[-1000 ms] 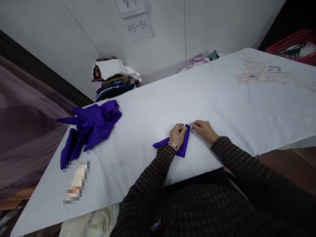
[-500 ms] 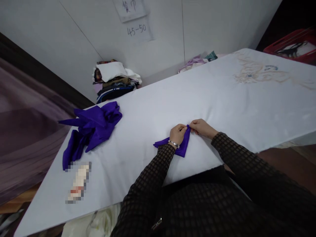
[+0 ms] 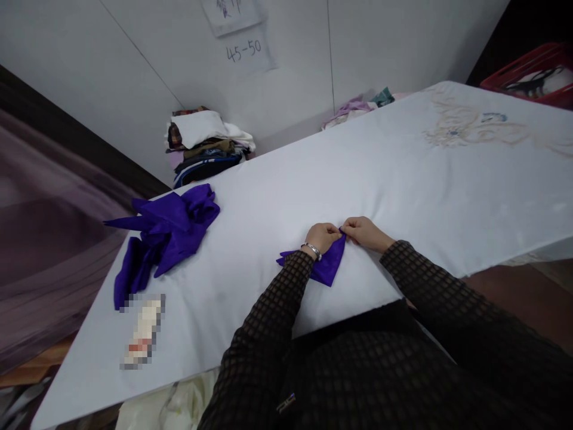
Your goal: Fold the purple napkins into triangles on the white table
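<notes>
A small purple cloth (image 3: 329, 267), folded into a triangle, lies on the white table (image 3: 403, 173) in front of me. My left hand (image 3: 321, 235), with a silver bracelet at the wrist, pinches the cloth's top corner with closed fingers. My right hand (image 3: 363, 232) meets it at that same corner, its fingers also pinched on the fabric. Both of my arms wear dark checked sleeves.
A heap of loose purple cloths (image 3: 165, 230) lies at the table's left side. A small blurred white object (image 3: 143, 331) sits near the front left edge. Stacked clothes (image 3: 206, 143) stand by the wall, a red crate (image 3: 532, 68) at the far right.
My left hand has shifted up off the cloth's middle to its top corner, so more of the purple triangle shows. My right hand has closed in on that corner.
</notes>
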Demonstrator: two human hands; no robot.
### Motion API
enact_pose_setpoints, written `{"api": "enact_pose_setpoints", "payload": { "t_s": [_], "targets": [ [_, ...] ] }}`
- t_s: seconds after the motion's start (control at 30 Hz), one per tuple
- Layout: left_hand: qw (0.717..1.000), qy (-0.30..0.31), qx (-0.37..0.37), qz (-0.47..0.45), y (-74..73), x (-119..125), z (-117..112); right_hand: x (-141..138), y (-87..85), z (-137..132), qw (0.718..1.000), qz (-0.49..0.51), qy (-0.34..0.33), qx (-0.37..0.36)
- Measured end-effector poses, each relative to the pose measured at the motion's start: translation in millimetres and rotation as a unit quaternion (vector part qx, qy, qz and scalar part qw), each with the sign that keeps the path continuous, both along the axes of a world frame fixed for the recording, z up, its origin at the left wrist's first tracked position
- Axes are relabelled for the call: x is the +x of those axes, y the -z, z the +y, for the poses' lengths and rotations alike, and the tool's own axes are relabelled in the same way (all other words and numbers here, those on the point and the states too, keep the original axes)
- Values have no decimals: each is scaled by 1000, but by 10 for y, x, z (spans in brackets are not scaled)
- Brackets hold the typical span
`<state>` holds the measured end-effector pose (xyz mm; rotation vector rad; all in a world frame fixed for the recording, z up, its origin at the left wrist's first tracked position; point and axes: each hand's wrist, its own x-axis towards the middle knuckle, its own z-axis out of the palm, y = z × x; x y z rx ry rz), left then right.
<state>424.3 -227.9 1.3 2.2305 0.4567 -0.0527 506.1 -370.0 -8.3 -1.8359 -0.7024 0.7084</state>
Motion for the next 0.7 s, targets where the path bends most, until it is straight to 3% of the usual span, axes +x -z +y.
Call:
{"api": "enact_pose_setpoints", "payload": {
  "t_s": [0.1, 0.37, 0.53, 0.7],
  "targets": [
    [999, -27, 12, -11, 23, -1, -13, -5, -10, -1, 1000, 8, 3, 0],
    [1000, 5, 13, -5, 41, -12, -1, 18, -69, -32, 996, 85, -30, 11],
    [997, -10, -49, -61, 136, -45, 12, 91, -66, -90, 983, 150, -90, 52],
    [986, -22, -128, -109, 243, -61, 17, 137, -35, -102, 983, 136, -119, 34]
  ]
}}
